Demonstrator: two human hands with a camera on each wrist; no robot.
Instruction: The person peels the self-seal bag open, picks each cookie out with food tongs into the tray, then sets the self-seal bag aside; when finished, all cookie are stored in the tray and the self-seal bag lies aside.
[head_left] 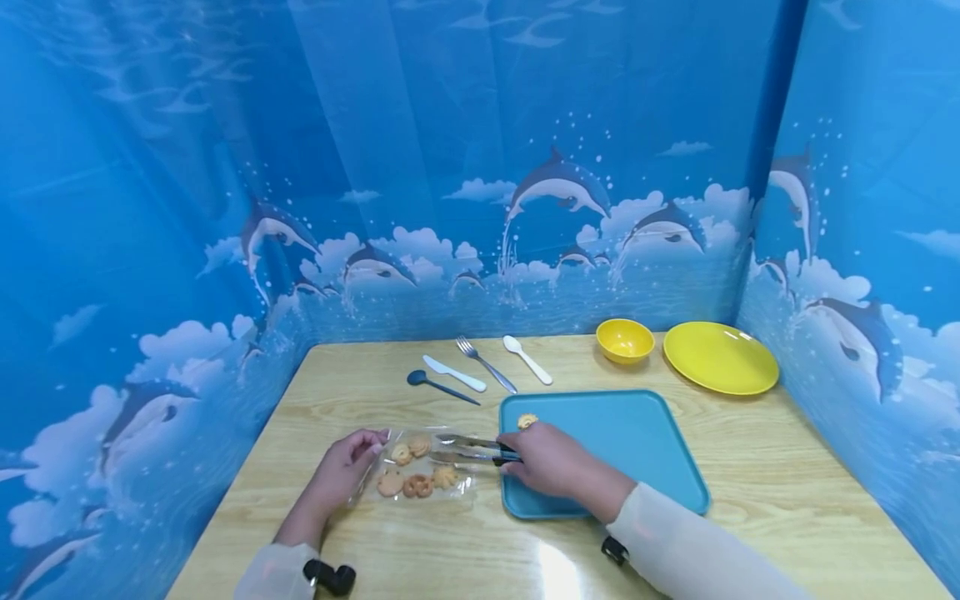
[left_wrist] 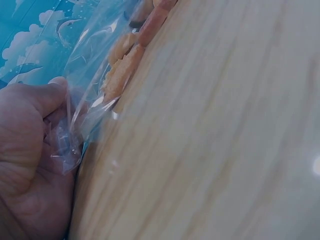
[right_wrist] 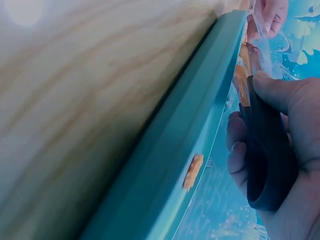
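My left hand (head_left: 342, 468) pinches the edge of a clear plastic bag (head_left: 463, 492), its crumpled film (left_wrist: 65, 145) showing between thumb and fingers in the left wrist view. Several cookies (head_left: 417, 486) of different shapes lie inside the bag on the table. My right hand (head_left: 558, 467) grips metal tongs by their black handle (right_wrist: 270, 155). The tongs (head_left: 463, 440) point left, with their tips at the bag among the cookies; whether they hold one cannot be told. Beneath my right hand is a blue tray (head_left: 622, 442), with one cookie (head_left: 527, 421) near its upper left corner.
Behind the bag lie a dark spoon (head_left: 442, 387), a white knife (head_left: 454, 373), a fork (head_left: 487, 365) and a white spoon (head_left: 528, 360). A yellow bowl (head_left: 626, 342) and a yellow plate (head_left: 722, 358) stand at the back right. Dolphin-print curtains surround the wooden table (head_left: 420, 550).
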